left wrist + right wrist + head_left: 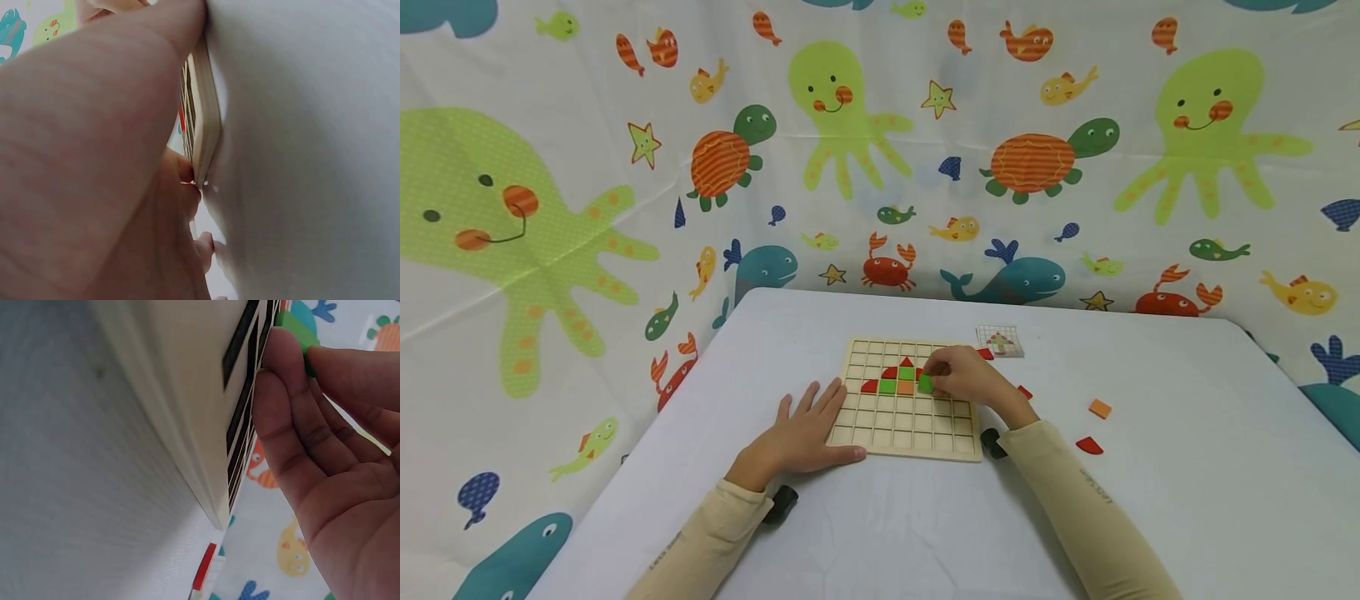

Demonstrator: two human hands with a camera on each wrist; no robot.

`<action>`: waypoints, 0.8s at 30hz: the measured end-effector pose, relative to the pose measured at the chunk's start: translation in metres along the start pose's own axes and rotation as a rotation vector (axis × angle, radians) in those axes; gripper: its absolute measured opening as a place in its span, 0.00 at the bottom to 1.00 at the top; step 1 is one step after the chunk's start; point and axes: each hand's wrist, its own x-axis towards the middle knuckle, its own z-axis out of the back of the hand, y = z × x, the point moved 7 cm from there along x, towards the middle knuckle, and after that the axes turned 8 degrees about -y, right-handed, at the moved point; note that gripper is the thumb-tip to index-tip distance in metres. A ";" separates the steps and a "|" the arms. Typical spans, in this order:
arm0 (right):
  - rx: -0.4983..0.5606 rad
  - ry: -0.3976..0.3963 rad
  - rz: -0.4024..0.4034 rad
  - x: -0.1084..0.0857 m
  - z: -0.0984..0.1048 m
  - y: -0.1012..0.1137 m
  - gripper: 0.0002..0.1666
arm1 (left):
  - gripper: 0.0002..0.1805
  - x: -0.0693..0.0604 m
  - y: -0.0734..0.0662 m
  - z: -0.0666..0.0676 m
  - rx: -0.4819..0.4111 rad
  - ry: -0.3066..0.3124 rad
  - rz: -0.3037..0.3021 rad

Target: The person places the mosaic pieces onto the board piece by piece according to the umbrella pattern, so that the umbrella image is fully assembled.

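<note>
A wooden grid board point(891, 429) lies on the white table, with red, green and orange tiles set in its upper cells. My right hand point(962, 372) is over the board and pinches a green square tile point(926, 383) between thumb and fingers. The same green tile point(299, 331) shows at the fingertips in the right wrist view, close to the board's face. Against the board's left and lower-left edge rests my left hand point(801, 435), its fingers spread straight. In the left wrist view the board's edge point(209, 122) is next to that hand. Some tiles are hidden under the right hand.
Behind the board's right corner lies a small stack of pattern cards point(1000, 340). Loose pieces are scattered right of the board: an orange square point(1100, 408), a red quarter-round tile point(1089, 446) and further red pieces point(985, 354). A patterned curtain point(880, 167) hangs behind the table.
</note>
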 end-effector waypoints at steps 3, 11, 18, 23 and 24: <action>0.000 0.007 0.001 -0.001 -0.001 0.002 0.09 | 0.63 0.000 0.000 0.000 0.005 0.001 0.000; -0.024 0.023 0.012 -0.002 -0.003 0.004 0.08 | 0.63 -0.001 0.000 0.000 -0.005 0.007 -0.001; -0.034 0.034 0.030 -0.001 -0.004 0.004 0.09 | 0.62 -0.002 0.001 0.000 -0.011 0.013 -0.004; -0.045 0.026 0.039 -0.001 -0.003 0.004 0.10 | 0.62 0.001 0.002 -0.001 -0.003 0.012 -0.013; -0.044 0.026 0.036 -0.002 -0.002 0.004 0.10 | 0.62 0.001 0.002 -0.001 -0.002 0.011 -0.015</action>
